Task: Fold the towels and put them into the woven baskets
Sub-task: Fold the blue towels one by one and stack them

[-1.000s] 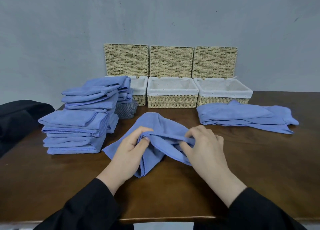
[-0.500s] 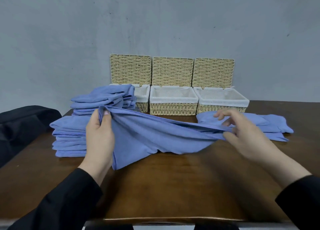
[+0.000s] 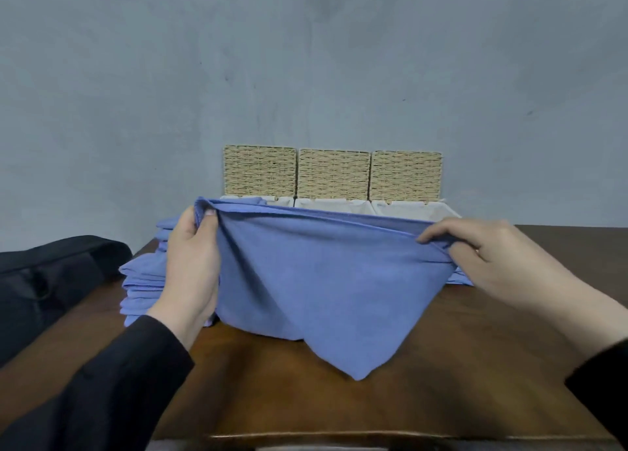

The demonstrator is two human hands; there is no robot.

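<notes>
Towel: soft blue cloth, being held up over the middle of the dark wooden table — lower corner drooping to a point.
Left hand: pinching the top left corner.
Right hand: gripping the top right edge.
Baskets: woven straw, white-lined, lids standing open at the far edge.
Stack: blue towels sitting by the left edge.

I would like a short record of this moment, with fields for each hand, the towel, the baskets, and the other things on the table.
left hand: pinches the upper left corner of the held towel
right hand: pinches the upper right corner
held towel: blue, stretched between the hands, lower corner hanging down to the table
baskets: three in a row at the back, white lining, lids upright
towel stack: blue, on the left, partly hidden by the left hand
dark cloth: at the left edge
</notes>
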